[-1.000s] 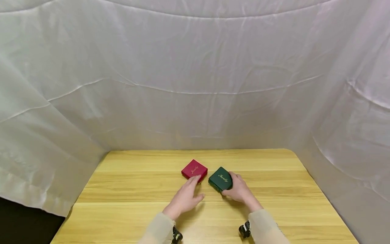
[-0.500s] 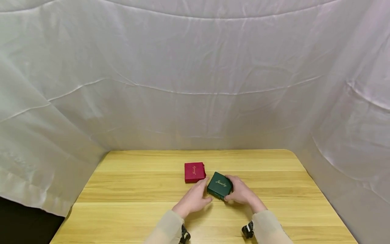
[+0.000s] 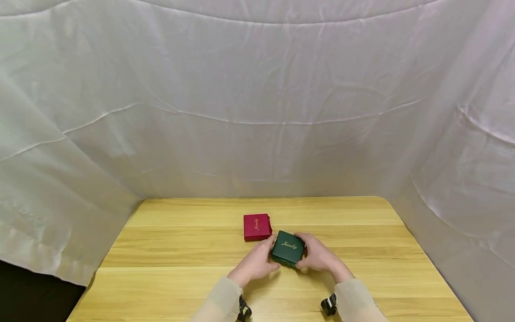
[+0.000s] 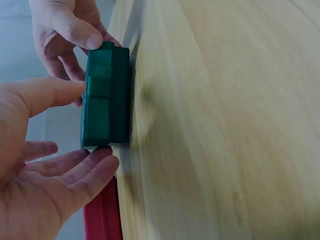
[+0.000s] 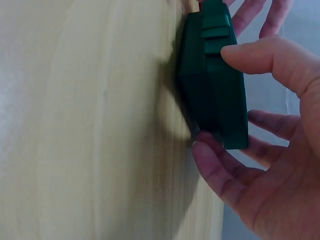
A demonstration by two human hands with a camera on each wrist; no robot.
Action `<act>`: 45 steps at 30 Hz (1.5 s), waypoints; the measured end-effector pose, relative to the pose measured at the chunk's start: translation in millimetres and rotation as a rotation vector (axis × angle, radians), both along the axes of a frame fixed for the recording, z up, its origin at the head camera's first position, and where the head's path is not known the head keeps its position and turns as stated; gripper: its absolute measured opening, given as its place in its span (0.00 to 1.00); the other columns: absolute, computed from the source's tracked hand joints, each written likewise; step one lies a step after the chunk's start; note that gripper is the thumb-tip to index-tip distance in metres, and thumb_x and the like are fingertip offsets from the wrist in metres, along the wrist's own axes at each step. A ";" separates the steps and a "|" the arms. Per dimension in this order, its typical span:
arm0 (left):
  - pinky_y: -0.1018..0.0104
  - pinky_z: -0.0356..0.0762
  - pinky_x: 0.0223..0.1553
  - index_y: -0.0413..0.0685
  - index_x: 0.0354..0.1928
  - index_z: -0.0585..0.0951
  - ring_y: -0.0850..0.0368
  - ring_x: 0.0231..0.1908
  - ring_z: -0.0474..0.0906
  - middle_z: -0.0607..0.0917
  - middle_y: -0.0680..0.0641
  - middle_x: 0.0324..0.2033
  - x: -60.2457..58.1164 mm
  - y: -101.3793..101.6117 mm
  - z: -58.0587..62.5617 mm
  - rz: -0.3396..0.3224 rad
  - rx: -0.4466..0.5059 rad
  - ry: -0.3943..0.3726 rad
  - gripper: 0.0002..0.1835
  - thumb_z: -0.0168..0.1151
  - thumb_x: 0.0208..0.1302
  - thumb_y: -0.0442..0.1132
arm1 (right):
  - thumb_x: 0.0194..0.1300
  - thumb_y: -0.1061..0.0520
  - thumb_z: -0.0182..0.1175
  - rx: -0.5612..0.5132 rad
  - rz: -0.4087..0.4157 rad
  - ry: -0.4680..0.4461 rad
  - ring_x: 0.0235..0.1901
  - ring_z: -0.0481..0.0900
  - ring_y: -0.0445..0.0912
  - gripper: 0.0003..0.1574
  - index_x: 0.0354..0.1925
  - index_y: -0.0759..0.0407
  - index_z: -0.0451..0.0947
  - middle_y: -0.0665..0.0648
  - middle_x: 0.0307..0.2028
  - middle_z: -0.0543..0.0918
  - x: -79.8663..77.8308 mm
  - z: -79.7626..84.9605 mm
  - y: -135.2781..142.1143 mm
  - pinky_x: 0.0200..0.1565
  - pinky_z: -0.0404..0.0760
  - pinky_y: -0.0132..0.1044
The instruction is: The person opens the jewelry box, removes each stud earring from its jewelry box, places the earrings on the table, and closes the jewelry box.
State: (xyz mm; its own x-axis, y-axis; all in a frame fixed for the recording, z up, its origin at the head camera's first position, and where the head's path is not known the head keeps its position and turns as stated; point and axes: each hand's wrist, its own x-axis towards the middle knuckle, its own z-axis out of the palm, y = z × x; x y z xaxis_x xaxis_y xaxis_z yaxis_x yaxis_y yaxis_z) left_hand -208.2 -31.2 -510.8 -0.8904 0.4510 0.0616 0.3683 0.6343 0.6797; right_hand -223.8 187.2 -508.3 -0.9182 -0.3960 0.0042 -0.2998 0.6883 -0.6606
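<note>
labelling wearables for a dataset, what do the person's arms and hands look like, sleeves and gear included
Both arms wear long, pale beige sleeves: left sleeve, right sleeve. The left hand and right hand are bare, with no gloves or rings showing. Small black wrist cameras sit at the left wrist and right wrist; no markings are readable.

Dark green box [image 3: 288,248], crimson box [image 3: 257,227], yellow wood-grained table [image 3: 173,250]

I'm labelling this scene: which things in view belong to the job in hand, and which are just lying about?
In the job:
green Jewelry box
left hand and right hand, both on it

Apparently lying about or background:
red Jewelry box, in neither hand
wooden table
pale fabric curtain
</note>
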 end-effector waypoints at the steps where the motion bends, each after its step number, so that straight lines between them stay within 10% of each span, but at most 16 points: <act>1: 0.58 0.63 0.56 0.41 0.67 0.58 0.52 0.56 0.67 0.69 0.43 0.59 1.1 -0.7 0.0 0.003 -0.004 0.001 0.44 0.69 0.48 0.39 | 0.35 0.60 0.73 0.000 0.014 0.002 0.48 0.69 0.51 0.55 0.62 0.67 0.60 0.65 0.56 0.67 1.1 0.3 -0.2 0.49 0.69 0.48; 16: 0.70 0.73 0.38 0.38 0.62 0.65 0.65 0.32 0.70 0.72 0.44 0.48 26.6 -23.3 2.5 0.039 0.017 0.029 0.44 0.74 0.41 0.39 | 0.35 0.62 0.71 -0.010 0.238 0.011 0.44 0.70 0.47 0.55 0.62 0.66 0.59 0.58 0.54 0.68 22.8 14.0 -18.6 0.44 0.75 0.40; 45: 0.75 0.71 0.26 0.35 0.61 0.65 0.66 0.26 0.69 0.70 0.49 0.37 65.3 -53.0 -2.1 0.060 0.043 -0.079 0.44 0.74 0.38 0.35 | 0.30 0.62 0.70 0.066 0.306 -0.045 0.52 0.66 0.41 0.56 0.63 0.58 0.62 0.50 0.55 0.68 48.1 5.8 -50.1 0.55 0.66 0.42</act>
State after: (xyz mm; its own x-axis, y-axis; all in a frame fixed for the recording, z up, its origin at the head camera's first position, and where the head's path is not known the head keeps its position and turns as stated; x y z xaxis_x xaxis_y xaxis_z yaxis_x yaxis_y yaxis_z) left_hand -142.8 -84.2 -512.9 -0.9186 0.3951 0.0083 0.2748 0.6236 0.7318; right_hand -175.7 137.1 -502.5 -0.7550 -0.6522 -0.0684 -0.4715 0.6124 -0.6345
